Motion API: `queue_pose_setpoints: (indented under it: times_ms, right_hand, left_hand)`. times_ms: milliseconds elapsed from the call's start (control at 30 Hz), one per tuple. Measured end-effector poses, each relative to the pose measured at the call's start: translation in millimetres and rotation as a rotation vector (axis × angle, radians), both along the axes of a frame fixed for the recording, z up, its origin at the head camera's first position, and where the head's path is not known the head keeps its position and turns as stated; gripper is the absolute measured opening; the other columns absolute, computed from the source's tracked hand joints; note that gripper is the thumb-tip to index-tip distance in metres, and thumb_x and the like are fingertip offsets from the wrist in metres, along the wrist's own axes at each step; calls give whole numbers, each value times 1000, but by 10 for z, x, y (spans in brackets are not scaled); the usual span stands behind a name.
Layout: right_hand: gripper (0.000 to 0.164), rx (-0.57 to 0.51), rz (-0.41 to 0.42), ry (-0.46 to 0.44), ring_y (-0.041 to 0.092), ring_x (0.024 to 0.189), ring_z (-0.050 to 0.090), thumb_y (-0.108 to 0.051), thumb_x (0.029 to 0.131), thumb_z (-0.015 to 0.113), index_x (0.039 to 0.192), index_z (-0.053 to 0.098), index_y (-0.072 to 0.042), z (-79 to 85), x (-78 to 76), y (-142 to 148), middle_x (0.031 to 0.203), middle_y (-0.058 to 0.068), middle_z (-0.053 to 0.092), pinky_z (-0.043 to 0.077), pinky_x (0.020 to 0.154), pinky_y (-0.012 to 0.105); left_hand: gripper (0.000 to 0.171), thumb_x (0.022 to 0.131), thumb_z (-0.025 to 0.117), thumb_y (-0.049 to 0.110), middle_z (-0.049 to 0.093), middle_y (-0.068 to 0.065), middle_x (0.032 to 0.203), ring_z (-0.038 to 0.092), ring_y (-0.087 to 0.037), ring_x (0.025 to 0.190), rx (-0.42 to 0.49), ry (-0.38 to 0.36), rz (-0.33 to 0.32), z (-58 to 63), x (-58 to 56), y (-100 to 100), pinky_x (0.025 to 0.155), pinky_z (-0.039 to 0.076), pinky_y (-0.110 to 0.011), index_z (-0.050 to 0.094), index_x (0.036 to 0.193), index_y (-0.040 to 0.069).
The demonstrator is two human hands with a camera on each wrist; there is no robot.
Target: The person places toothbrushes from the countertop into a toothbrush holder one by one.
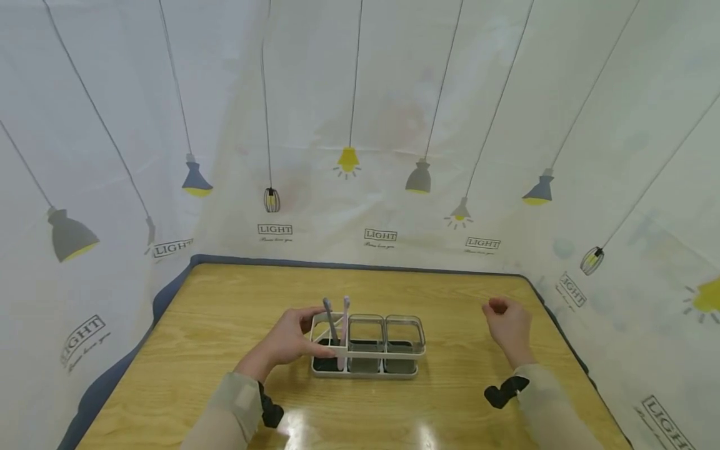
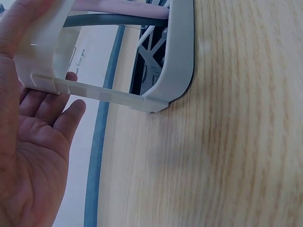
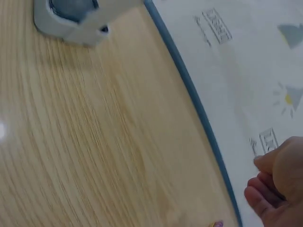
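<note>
A white toothbrush holder [image 1: 365, 373] stands on the table, with two clear cups [image 1: 405, 326] side by side in its right part. Two toothbrushes lean upright in its left compartment, a dark grey-blue one [image 1: 329, 319] and a pink one [image 1: 344, 315]. My left hand [image 1: 289, 337] grips the holder's upper frame at its left end, thumb at the front and fingers behind. In the left wrist view the fingers wrap the upper rim [image 2: 40, 56]. Well to the right of the holder, my right hand [image 1: 508, 325] hovers with loosely curled fingers and nothing visible in them.
The wooden table [image 1: 225, 300] has a blue-grey edge along its back and sides. A white sheet [image 1: 315, 112] printed with lamps hangs around it. A small purple and yellow thing [image 3: 218, 224], too cut off to identify, shows at the bottom of the right wrist view.
</note>
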State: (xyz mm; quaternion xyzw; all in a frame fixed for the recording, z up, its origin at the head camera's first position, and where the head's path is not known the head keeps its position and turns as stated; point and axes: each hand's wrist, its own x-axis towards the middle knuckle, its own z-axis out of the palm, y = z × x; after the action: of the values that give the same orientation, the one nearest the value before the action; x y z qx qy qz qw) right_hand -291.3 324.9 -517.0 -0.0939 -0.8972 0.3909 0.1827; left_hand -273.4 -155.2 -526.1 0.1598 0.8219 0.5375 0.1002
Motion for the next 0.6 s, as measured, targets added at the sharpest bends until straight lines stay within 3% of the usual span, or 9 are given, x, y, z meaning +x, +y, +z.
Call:
queue_pose_setpoints:
  times_ms: [67,267,433,600]
  right_hand:
    - [31,11,-17,-48,42,97,69,-14,101,69,118,72,12,-74,-15,131,108,27,72,58,77,46]
    - [32,1,-50,-140,42,93,68,-14,101,67,115,71,15,-262,-9,443,106,29,71,56,76,51]
    - [32,42,-65,-155,47,93,67,-13,97,69,107,72,18,-316,6,534,99,31,72,56,76,51]
    - [31,60,-52,-178,52,101,64,-7,94,68,108,71,21,-339,16,560,101,34,71,55,85,57]
  left_hand:
    - [93,70,102,39,62,-14,144,58,-37,135,1,-7,0,1,4,-3,107,49,-58,61,150,13]
    - [92,69,102,37,64,-11,142,59,-33,133,6,-17,-13,8,0,-4,107,49,-56,62,148,13]
    - [92,69,102,36,64,-10,142,58,-32,135,18,-19,-20,9,-7,-12,109,48,-55,62,149,13]
    - [94,68,103,38,64,-10,142,60,-32,133,-9,-14,-6,9,-20,-9,109,47,-57,62,148,12]
